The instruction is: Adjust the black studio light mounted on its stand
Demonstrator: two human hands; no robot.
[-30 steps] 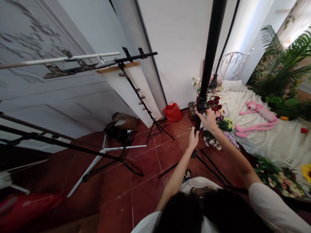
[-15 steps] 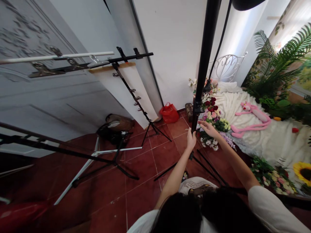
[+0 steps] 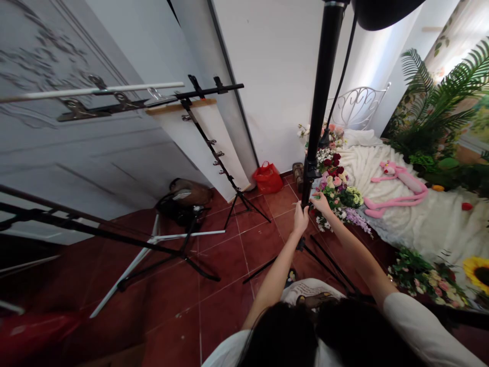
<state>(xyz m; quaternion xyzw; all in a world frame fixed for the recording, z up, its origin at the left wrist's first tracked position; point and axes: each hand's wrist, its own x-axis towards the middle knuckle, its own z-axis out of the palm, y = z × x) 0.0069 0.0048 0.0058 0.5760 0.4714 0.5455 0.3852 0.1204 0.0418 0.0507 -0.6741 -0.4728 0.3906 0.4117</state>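
A black light stand rises upright in front of me, with a dark lamp head at the top edge of the view. My left hand is wrapped around the pole below its black clamp collar. On the pole's right side, my right hand has its fingers closed against the stand, close to the left hand; the exact part under the fingertips is hidden. A black cable hangs beside the pole. The stand's legs spread over the floor below.
Left stand a backdrop stand with clips and another black stand. A red bag sits by the wall. At right, artificial flowers border a white blanket with a pink plush toy.
My right hand has moved in against the pole, its fingers closing from a looser spread. The lamp head shows lower in view. My left hand keeps its hold.
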